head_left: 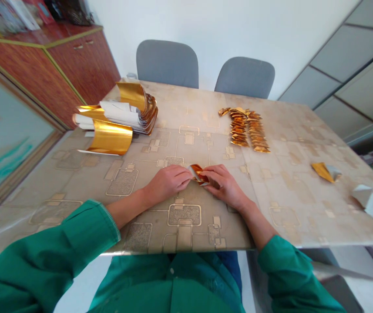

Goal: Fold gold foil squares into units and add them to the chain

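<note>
Gold paper [197, 170]: one piece, over surface's [206, 113] front middle
Left hand [169, 180]: one, pinching paper's left end
Right hand [223, 187]: one, pinching right end
Folded-paper rows [238, 129]: two
Grey chairs [167, 63]: two

Green shirt [140, 289] below the fingers [180, 177], pale button [172, 271] up front, matching sleeves [47, 252] behind them (left hem [112, 218] pale-stitched, look!).

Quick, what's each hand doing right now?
Left hand: closed, holding the left end of the folded gold-and-white paper.
Right hand: closed, holding the same paper's right end.
</note>
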Available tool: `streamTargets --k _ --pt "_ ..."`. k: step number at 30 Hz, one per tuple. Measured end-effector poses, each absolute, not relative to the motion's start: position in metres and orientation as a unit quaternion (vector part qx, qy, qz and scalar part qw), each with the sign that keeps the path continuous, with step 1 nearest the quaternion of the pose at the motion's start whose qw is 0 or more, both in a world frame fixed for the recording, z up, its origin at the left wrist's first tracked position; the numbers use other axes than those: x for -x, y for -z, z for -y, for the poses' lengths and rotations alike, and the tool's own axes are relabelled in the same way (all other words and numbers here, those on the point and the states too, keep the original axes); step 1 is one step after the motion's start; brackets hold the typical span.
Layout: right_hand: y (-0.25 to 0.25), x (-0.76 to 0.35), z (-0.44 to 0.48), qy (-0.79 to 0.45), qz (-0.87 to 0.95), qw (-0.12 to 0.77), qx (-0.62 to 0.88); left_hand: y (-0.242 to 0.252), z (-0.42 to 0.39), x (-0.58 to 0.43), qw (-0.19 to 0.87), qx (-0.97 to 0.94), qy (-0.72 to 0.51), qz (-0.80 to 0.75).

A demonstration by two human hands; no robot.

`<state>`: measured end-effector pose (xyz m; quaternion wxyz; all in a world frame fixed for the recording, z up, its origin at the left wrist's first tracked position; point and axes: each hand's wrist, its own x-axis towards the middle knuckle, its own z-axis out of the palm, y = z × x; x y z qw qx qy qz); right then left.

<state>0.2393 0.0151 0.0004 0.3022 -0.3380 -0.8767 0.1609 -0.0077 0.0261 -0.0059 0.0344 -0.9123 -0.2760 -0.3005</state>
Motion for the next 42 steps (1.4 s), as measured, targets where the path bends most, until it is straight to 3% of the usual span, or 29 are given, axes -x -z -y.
streamTargets --k 11,20,32,42 --pt "-0.005 -0.241 -0.013 -0.093 0.921 0.214 0.312 0.000 -0.017 0.008 0.022 0.951 0.225 0.210" --pt "-0.008 -0.245 -0.014 -0.156 0.908 0.221 0.320 -0.007 -0.004 0.008 0.050 0.927 0.221 0.299" --pt "-0.006 -0.245 -0.014 -0.180 0.903 0.236 0.312 0.001 0.005 0.012 0.052 0.939 0.218 0.263" --pt "-0.001 -0.231 -0.012 -0.218 0.848 0.264 0.405 -0.003 0.012 0.009 0.057 0.942 0.193 0.270"
